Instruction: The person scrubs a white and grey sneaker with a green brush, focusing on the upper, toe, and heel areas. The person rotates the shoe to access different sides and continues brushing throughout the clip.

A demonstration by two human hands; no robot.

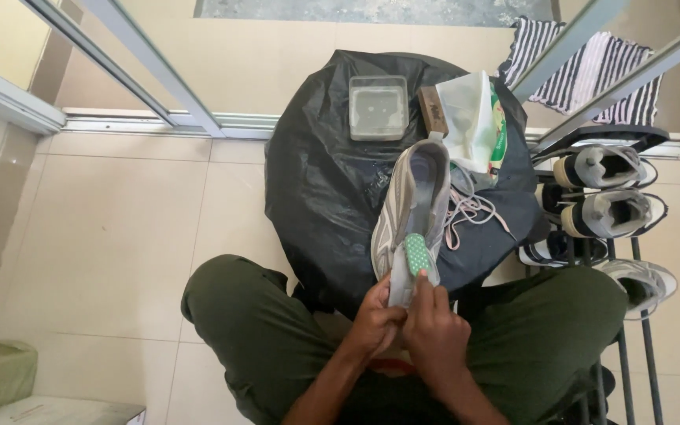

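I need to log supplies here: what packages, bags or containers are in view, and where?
Clear square plastic container: far end of the black plastic sheet, lidded.
White bag with green and red print: right of it, crumpled.
Small brown block: between them; whether it bears a label, I cannot tell.

Green white-dotted insole, grey sneaker

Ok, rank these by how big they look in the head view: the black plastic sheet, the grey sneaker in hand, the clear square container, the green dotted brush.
1. black plastic sheet
2. grey sneaker, though it is held up nearer the camera
3. clear square container
4. green dotted brush
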